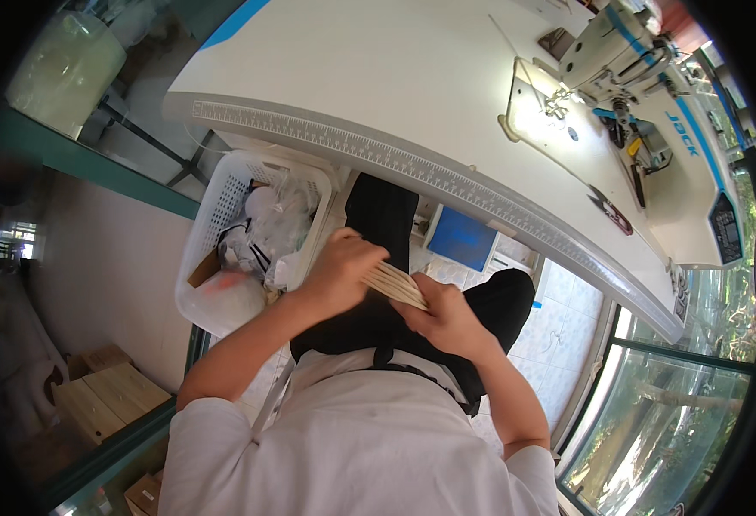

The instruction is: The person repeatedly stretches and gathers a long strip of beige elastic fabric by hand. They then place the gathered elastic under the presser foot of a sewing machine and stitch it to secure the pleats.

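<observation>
Above my lap, my left hand point(343, 271) and my right hand point(447, 316) are closed round the two ends of a bundle of cream-coloured strips point(397, 285). The strips lie side by side in a flat, slanting bunch, and only the stretch between my hands shows. Whether they are cloth strips or cords I cannot make out. Beyond my hands runs the front edge of a white sewing table, with a ruler strip point(378, 155) printed along it. A white sewing machine point(692, 163) with blue stripes stands at the table's right end, its lamp lit.
To my left stands a white plastic basket point(201, 232) with clear plastic bags and scraps inside. Dark-handled thread snips point(612, 211) lie on the table near the machine. Under the table is a blue pedal or panel point(462, 239). Cardboard boxes point(107, 397) sit at the lower left.
</observation>
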### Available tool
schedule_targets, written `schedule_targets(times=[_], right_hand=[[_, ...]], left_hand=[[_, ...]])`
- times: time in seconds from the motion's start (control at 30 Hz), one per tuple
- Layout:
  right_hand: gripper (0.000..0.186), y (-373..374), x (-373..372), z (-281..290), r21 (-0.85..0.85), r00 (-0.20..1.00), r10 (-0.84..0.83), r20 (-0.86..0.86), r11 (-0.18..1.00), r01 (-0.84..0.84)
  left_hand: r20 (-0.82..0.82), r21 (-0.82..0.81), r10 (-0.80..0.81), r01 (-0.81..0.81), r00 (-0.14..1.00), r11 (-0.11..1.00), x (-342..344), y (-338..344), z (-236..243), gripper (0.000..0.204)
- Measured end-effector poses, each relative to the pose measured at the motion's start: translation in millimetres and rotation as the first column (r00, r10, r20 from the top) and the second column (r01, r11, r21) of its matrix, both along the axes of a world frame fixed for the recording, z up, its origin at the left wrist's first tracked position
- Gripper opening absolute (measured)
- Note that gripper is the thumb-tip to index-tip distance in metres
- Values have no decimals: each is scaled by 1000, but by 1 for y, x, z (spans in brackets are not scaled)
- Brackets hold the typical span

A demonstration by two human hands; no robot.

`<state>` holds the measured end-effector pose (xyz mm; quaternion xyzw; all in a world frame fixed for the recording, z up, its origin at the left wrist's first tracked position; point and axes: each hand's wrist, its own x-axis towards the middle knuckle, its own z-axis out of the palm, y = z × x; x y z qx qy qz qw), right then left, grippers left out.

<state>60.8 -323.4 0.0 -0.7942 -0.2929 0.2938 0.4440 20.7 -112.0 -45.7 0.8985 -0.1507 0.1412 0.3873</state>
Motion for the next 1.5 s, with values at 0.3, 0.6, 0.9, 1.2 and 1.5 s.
schedule_targets(times=[0.3,0.6,0.9,1.2,1.5], right_hand=[[23,-11,39,133,187,921,64,-383,982,9],[29,64,158,183,491,912,-116,-393,812,315],[42,-6,166,106,123,625,-310,716,938,324],[36,-163,193,81,-31,372,-261,891,782,622],[23,-140,261,87,19,312,-174,934,896,444]], left_hand=[[273,438,169,-278,947,855,67,140,179,27],[790,542,-129,-584,600,605,289,152,363,13],[173,601,8,-112,985,792,343,101,140,53],[76,547,-15,-29,997,837,274,8,116,52],[110,568,-93,14,990,823,270,11,137,41]])
